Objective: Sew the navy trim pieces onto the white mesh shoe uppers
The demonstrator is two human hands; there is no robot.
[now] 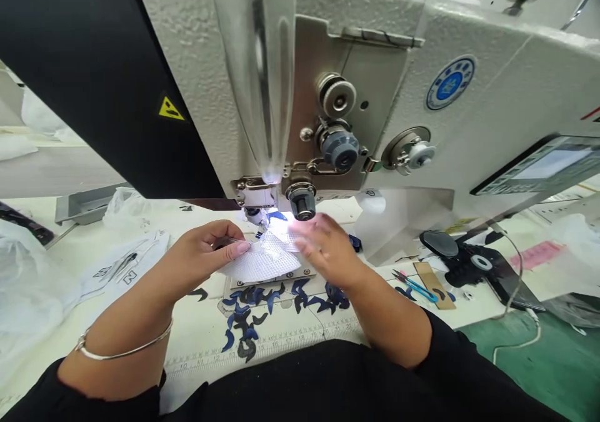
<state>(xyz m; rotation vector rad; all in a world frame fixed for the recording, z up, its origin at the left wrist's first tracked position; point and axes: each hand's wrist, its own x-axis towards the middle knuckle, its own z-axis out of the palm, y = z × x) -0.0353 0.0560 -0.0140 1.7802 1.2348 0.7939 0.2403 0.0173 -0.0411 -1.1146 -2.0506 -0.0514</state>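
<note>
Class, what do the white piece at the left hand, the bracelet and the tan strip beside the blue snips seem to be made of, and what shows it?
White piece: probably mesh fabric, perhaps synthetic; a fine grid texture shows.
Bracelet: likely polished metal, silver-coloured; it is thin and shiny.
Tan strip: perhaps cardboard, judging by its flat, matte brown surface.

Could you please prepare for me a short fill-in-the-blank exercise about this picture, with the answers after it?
1. The left hand holds the mesh piece, whose colour is ____.
2. The main colour of the warning triangle on the black cover is ____.
3. The bracelet is worn on the wearer's ____ side.

Missing words: white; yellow; left.
</note>
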